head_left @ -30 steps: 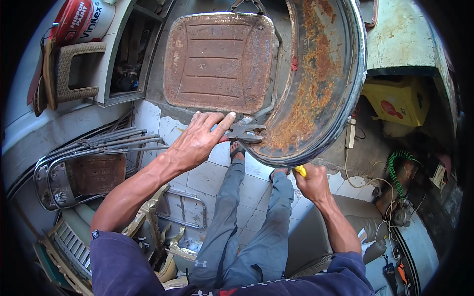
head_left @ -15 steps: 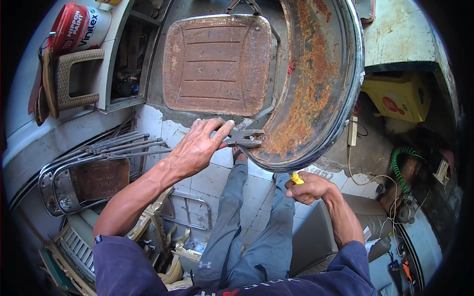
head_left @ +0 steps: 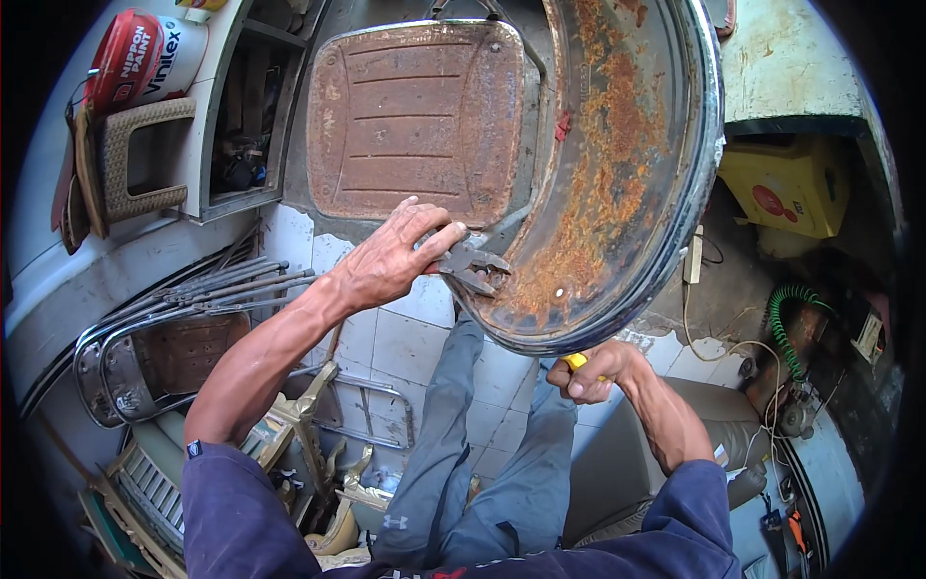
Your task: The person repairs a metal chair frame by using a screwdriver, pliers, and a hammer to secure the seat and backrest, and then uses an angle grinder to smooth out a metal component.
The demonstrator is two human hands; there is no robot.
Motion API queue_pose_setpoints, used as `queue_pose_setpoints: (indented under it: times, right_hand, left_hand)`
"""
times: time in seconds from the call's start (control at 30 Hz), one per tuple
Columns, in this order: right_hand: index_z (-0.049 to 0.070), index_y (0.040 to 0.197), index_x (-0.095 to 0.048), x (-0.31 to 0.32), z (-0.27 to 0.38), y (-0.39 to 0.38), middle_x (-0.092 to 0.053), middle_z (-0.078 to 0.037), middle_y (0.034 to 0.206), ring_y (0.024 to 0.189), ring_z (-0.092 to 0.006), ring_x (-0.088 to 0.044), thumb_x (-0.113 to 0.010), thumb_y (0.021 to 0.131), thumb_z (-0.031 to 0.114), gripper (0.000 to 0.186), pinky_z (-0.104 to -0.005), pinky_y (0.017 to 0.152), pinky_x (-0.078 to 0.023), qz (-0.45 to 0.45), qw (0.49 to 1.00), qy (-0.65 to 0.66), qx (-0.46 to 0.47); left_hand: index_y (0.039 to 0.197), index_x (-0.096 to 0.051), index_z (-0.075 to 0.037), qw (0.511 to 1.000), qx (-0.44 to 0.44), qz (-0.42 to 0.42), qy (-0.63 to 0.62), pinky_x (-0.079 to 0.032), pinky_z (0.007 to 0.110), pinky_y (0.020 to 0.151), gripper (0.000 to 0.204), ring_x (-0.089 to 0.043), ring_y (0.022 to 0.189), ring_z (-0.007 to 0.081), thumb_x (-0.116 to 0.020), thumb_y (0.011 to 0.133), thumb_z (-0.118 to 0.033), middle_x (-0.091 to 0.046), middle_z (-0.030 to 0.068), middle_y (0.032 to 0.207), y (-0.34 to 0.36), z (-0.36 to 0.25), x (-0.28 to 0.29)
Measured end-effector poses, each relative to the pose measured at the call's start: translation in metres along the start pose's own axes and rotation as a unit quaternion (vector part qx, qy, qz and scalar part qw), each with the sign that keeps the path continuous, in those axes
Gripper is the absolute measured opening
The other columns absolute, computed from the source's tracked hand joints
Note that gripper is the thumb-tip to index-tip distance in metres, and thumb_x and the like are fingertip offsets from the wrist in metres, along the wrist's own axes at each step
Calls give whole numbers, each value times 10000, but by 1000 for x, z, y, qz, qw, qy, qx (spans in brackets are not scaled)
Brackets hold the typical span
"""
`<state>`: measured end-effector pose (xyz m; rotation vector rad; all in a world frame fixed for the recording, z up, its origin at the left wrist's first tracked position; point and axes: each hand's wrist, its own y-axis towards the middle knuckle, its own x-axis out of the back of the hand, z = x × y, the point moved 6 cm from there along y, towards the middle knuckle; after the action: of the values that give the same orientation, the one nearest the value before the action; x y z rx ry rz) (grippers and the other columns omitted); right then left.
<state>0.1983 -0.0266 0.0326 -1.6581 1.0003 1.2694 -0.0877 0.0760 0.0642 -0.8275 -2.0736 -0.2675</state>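
My left hand (head_left: 386, 259) is closed around the handles of a pair of pliers (head_left: 473, 268). The pliers' jaws sit against the near end of a rusty, curved metal piece (head_left: 617, 183) with a dark rounded rim. Under that rim, my right hand (head_left: 600, 371) grips a tool with a yellow handle (head_left: 576, 361). Its working end is hidden by the rim, so I cannot tell what kind of tool it is. Behind my left hand lies a brown, rust-stained metal chair panel (head_left: 410, 121) in a bent tube frame. A small pale round spot shows on the rust near the pliers.
Folded chair frames with metal tubes (head_left: 207, 289) lean at the left, above gold-coloured furniture parts (head_left: 313, 396). A red and white paint bucket (head_left: 145, 63) stands at the upper left. On the right are a yellow container (head_left: 786, 188), a coiled green hose (head_left: 786, 323) and a grey cushioned seat (head_left: 627, 463).
The pliers have tilted and shifted slightly left, with my left hand a little higher. My right hand has moved slightly, and less of the yellow handle shows. The rusty piece's near rim sits lower.
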Motion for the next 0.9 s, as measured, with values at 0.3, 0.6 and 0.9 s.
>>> queue_pose_setpoints:
  times: [0.3,0.6,0.9]
  right_hand:
    - [33,899,-486,-7,-3,3,-446,-20,620,457,-67,-408,-685,962,278,322,-213,354,-329,-5,978,51,202]
    - [119,639,-446,-11,25,-14,-394,46,513,408,-57,-349,-710,910,234,395,-262,376,-254,-353,908,-219,49]
    - [46,757,-584,-2,27,-14,-513,-10,563,437,-97,-458,-708,855,182,209,-290,398,-347,-435,847,-303,36]
  left_hand:
    - [1341,-449,-59,998,-31,2,-48,-452,526,1047,769,-515,1221,434,-735,657,145,-486,208,1287,15,0,1]
    - [1325,-430,-30,994,-56,50,-82,-446,500,932,592,-525,1069,408,-691,800,45,-511,191,1166,16,1,4]
    - [1318,-407,-13,992,-54,65,-98,-433,500,869,608,-511,996,389,-697,786,46,-489,190,1089,7,-6,-7]
